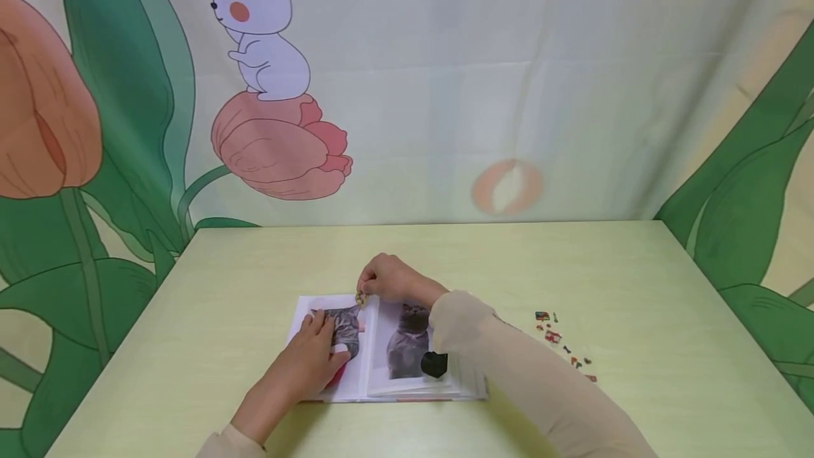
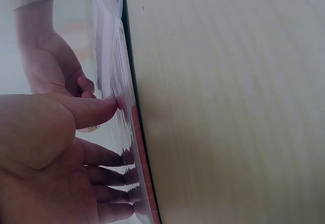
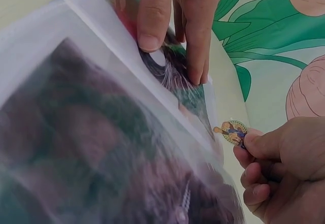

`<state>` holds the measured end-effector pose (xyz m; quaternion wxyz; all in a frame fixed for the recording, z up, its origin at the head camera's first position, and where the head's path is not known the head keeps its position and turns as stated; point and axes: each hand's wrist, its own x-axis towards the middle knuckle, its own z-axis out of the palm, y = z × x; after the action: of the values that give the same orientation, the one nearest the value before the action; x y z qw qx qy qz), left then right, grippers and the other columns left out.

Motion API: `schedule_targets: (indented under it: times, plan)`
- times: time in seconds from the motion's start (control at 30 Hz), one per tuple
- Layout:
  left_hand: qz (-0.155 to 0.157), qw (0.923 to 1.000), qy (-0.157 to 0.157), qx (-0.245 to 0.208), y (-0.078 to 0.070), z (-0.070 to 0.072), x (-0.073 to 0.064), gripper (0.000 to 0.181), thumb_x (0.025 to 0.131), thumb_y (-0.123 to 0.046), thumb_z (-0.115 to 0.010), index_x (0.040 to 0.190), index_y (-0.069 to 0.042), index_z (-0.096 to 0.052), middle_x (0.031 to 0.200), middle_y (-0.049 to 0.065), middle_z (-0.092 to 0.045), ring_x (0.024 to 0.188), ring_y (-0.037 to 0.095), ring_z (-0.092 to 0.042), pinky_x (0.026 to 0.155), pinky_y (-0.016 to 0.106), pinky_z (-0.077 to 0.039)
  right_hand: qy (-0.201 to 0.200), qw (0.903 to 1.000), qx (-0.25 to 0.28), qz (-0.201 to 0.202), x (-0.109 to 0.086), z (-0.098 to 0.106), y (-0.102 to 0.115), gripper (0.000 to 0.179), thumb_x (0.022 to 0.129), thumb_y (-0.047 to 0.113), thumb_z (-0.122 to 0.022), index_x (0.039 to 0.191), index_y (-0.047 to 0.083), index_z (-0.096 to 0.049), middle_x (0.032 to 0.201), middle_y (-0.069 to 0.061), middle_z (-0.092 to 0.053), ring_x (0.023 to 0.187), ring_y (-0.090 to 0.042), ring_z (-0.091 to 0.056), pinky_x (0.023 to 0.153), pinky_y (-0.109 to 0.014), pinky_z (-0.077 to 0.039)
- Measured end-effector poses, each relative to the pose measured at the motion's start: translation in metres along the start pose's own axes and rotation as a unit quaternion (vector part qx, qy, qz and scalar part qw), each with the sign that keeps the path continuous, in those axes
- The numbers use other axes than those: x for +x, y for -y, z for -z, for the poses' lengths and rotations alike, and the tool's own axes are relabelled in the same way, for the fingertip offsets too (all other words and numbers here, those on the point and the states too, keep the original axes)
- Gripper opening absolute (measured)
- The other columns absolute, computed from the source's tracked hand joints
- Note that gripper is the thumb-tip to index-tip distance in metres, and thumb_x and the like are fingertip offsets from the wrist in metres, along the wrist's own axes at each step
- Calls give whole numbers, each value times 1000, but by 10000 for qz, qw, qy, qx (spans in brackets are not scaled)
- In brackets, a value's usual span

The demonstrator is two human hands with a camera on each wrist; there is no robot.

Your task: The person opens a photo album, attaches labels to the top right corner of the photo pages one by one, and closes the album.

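Note:
A photo album (image 1: 351,392) lies spread on the table, with a cat photo (image 1: 347,329) on the left page and another cat photo (image 1: 407,353) on the right page. My left hand (image 1: 308,355) rests on the left page with extended fingers, partly covering its photo. At the top of the album near the fold, my right hand (image 1: 394,280) pinches a small sticker (image 3: 234,133) between thumb and index finger. That sticker is oval, with a colourful figure on it, and stands just beyond the page edge in the right wrist view. Clear plastic covers the pages.
Several small colourful stickers (image 1: 552,337) are scattered on the table (image 1: 636,288) right of the album, beyond the right forearm. A black rounded object (image 1: 434,365) overlaps the right page. Behind the table hangs a backdrop (image 1: 413,90) printed with a rabbit and tulips.

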<state>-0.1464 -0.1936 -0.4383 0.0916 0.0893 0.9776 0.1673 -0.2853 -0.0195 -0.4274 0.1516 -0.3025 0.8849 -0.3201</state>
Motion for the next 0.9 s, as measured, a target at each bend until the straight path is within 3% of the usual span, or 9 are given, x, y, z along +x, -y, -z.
schedule_targets:
  times: [0.3, 0.53, 0.9]
  plan:
    - [-78, 9999, -55, -37, 0, -1, -1, 67, 102, -25, -65, 145, 21, -40, 157, 41, -28, 147, 58, -23, 119, 62, -27, 143, 9998, -66, -94, 1, -3, 0, 19, 103, 6, -62, 97, 7, -80, 89, -1, -73, 73, -9, -54, 63, -21, -41]
    - [-86, 9999, -72, -20, -1, -1, -1, 66, 101, -24, -65, 144, 21, -41, 156, 41, -29, 146, 58, -24, 119, 62, -27, 142, 9992, -368, 84, 1, -7, 0, 19, 103, 5, -61, 97, 7, -80, 90, -3, -74, 72, -11, -55, 63, -22, -43]
    - [-96, 9999, -83, -39, 1, 0, -3, 66, 102, -23, -65, 144, 22, -41, 156, 42, -28, 147, 58, -23, 119, 61, -26, 29, 9935, -1053, 430, 2, -13, 2, 21, 100, 0, -62, 99, 8, -81, 100, -1, -76, 88, -11, -64, 81, -23, -52]
